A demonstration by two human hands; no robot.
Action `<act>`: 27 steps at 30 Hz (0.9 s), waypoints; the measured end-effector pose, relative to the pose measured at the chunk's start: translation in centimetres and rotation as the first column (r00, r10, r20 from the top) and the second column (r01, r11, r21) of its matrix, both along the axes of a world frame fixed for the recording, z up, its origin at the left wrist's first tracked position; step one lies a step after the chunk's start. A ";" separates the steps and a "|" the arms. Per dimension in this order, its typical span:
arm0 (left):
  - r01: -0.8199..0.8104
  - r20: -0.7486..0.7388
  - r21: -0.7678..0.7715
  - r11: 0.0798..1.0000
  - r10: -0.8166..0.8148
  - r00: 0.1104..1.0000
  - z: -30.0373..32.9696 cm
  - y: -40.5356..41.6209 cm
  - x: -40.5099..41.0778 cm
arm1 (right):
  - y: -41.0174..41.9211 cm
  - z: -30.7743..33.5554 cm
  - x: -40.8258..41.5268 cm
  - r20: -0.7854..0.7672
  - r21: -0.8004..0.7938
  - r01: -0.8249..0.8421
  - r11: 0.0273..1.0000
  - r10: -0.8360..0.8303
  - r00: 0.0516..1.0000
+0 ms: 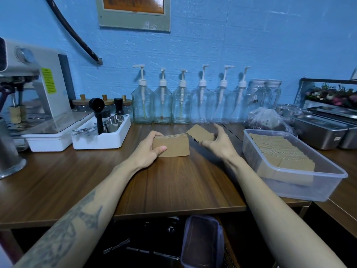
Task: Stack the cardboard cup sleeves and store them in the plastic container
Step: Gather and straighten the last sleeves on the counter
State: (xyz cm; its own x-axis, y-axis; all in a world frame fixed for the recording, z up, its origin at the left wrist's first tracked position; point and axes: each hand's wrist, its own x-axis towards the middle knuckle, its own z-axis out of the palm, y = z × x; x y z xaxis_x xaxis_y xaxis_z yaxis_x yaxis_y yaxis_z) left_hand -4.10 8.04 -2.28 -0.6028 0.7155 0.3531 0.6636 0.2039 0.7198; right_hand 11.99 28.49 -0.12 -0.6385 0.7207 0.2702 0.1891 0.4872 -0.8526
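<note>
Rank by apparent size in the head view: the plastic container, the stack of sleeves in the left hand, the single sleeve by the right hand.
1. plastic container, though it sits nearer the camera
2. stack of sleeves
3. single sleeve
</note>
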 end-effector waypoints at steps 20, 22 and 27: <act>0.009 0.086 -0.012 1.000 -0.008 0.996 0.0 0.4 0.3 | -4.0 0.9 -0.2 -0.418 -0.161 -0.399 0.903 0.304 0.856; 0.017 0.100 -0.019 1.000 -0.015 0.995 0.2 0.4 0.5 | -4.3 0.5 -0.3 -0.344 -0.092 -0.330 0.939 0.281 0.896; 0.045 0.117 -0.033 0.998 -0.040 0.992 0.5 0.1 1.1 | -3.4 -0.7 -0.9 0.076 0.345 -0.058 0.937 0.033 0.997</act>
